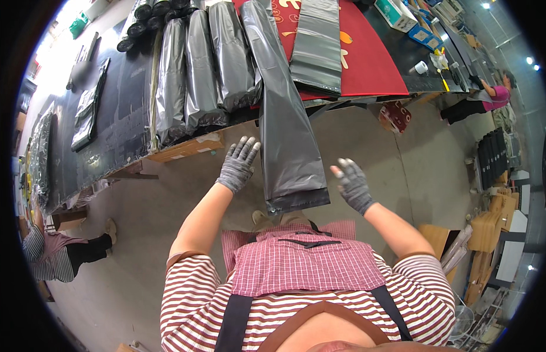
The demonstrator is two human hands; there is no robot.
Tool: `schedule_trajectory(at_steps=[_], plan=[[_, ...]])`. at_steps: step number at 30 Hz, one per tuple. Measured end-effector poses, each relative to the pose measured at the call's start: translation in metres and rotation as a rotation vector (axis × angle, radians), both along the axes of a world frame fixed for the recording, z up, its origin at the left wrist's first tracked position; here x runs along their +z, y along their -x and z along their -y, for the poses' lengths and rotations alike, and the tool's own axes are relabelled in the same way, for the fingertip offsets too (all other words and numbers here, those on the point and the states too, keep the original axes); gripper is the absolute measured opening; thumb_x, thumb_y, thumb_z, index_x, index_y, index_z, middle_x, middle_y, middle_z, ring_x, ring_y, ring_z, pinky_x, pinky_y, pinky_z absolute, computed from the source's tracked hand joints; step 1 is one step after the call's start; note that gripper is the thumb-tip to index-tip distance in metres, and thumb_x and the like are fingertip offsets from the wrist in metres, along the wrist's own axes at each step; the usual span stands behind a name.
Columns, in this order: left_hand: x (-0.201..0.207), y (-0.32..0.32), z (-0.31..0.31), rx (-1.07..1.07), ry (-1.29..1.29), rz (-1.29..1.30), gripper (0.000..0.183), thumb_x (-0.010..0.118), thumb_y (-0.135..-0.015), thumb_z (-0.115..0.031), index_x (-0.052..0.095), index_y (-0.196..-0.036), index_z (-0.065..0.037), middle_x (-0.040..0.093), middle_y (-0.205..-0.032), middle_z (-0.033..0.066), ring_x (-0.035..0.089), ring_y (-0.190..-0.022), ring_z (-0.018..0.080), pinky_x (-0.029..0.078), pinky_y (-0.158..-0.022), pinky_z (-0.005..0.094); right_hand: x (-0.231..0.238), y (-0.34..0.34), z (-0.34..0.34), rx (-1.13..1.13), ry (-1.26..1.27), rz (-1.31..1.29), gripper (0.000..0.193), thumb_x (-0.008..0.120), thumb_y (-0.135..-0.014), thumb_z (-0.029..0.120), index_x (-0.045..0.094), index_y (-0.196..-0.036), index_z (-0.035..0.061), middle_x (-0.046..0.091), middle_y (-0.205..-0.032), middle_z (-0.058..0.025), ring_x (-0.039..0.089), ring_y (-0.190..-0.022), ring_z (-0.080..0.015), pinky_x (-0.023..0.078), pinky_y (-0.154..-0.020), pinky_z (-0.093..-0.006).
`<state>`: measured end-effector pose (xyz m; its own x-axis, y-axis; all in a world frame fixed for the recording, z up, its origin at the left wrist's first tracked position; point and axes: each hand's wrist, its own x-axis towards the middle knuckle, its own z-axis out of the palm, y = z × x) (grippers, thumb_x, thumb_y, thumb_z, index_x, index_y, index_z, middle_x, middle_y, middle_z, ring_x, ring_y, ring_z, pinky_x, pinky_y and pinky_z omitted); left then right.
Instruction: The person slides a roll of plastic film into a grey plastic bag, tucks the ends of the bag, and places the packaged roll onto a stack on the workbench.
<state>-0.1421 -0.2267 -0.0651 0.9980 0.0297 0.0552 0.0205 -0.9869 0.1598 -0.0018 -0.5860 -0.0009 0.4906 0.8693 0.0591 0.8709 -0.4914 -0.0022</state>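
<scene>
A long grey plastic sleeve [290,129] lies over the table's near edge, its black-banded end hanging toward my body. Just left of this sleeve is my left hand [239,165], in a grey glove with pale fingertips, fingers stretched out and holding nothing. On the other side, my gloved right hand [352,183] is held in the air with its fingers apart, clear of the plastic. Several bundles wrapped in grey plastic [199,73] lie side by side to the left of the sleeve. A flat stack of grey plastic bags [317,50] rests to its right.
The stack lies on a red mat [372,58] on the black table [120,100]. Black rolls [145,17] are piled at the far left. A white tape roll [421,67] sits on the right. Co-workers stand at the far left [56,252] and far right [484,102].
</scene>
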Motion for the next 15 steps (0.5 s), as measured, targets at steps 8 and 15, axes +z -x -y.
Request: schedule_trajectory(at_steps=[8, 15], plan=[[0.006, -0.074, -0.02, -0.045, -0.103, 0.204, 0.081, 0.066, -0.072, -0.017, 0.029, -0.142, -0.006, 0.029, -0.149, 0.0139, 0.025, -0.14, 0.0305, 0.022, -0.113, 0.0437, 0.008, -0.048, -0.057, 0.528, -0.261, -0.404, 0.028, 0.054, -0.08, 0.004, 0.065, -0.103, 0.015, 0.064, -0.115, -0.0038, 0.05, -0.124, -0.0248, 0.035, -0.105, -0.0415], [0.01, -0.134, -0.018, -0.05, 0.018, 0.398, 0.054, 0.05, -0.082, -0.013, 0.044, -0.136, -0.012, 0.04, -0.142, 0.0128, 0.036, -0.134, 0.03, 0.03, -0.109, 0.045, 0.085, -0.067, -0.064, 0.317, -0.414, -0.759, 0.024, 0.051, -0.083, 0.001, 0.065, -0.102, 0.0064, 0.064, -0.114, -0.0132, 0.058, -0.112, -0.0301, 0.043, -0.097, -0.0385]])
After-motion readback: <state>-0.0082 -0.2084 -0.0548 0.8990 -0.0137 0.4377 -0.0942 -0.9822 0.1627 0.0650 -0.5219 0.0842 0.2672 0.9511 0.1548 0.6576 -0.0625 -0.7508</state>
